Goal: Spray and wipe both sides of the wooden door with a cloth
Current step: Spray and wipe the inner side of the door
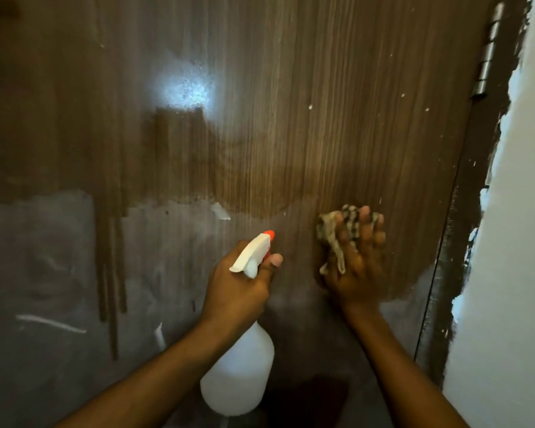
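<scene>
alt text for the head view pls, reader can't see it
A person's right hand presses a patterned cloth against a wooden door while the left hand grips a white spray bottle aimed at it. The door's lower area looks grey.

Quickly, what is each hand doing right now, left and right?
Left hand: grips the spray bottle by its neck.
Right hand: open, fingers straight, pressing the cloth on the door.

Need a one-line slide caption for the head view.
Right hand presses a cloth against the streaked wooden door while the left hand grips a white spray bottle.
</scene>
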The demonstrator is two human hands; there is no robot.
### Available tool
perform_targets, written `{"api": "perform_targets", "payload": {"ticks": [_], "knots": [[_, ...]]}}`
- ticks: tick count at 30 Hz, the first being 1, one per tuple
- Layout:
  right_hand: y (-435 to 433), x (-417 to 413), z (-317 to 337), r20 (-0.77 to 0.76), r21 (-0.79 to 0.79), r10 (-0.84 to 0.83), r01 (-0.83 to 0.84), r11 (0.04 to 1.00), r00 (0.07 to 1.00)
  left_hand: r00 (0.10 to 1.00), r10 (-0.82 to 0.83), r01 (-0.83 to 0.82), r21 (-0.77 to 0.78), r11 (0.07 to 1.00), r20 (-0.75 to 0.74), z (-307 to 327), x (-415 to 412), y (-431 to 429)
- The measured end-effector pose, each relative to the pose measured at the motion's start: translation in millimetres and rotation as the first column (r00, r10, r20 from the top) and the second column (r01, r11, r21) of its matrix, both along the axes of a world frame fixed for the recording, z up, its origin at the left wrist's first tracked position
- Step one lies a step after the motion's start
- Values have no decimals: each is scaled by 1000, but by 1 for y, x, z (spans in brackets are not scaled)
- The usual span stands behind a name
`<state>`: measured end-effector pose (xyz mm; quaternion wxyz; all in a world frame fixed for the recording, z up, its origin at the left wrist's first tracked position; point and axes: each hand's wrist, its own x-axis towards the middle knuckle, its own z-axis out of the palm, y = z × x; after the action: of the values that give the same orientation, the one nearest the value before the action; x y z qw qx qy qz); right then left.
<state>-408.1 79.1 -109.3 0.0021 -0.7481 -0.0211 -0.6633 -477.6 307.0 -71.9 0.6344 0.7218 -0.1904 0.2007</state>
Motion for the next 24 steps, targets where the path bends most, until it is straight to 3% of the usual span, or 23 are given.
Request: {"api": "perform_targets", "payload": {"ticks": [2,3,6,8,10,11,14,16,18,20,24], "knots": [[35,5,32,15,269,-11,7,963,1000,1000,20,-20,-1,1000,13,1,4,13],[57,10,46,-1,318,-22,21,948,1000,999,36,-35,-7,999,34,2,6,20],[105,22,47,-28,110,-20,23,994,999,992,73,-76,19,997,104,4,11,41],[108,22,15,-49,-93,-1,-3,996,999,989,94,-97,21,995,114,4,12,59],[89,14,-17,-47,-173,16,-24,985,999,990,111,-111,-5,994,83,4,11,79],[79,11,-24,-41,-153,18,-24,988,999,991,116,-115,-18,993,63,5,10,90],[84,13,2,2,166,19,-19,986,1000,988,139,-137,-42,990,63,7,6,128],[121,21,34,31,289,17,-25,957,999,986,149,-147,-33,989,73,11,4,145],[169,27,44,9,197,42,-43,979,999,985,158,-158,-10,987,69,13,3,162],[190,32,27,-50,0,32,-32,999,998,983,173,-172,-10,985,61,12,2,174],[160,21,-22,-115,-267,-52,19,963,992,982,187,-186,-68,980,13,2,-1,206]]}}
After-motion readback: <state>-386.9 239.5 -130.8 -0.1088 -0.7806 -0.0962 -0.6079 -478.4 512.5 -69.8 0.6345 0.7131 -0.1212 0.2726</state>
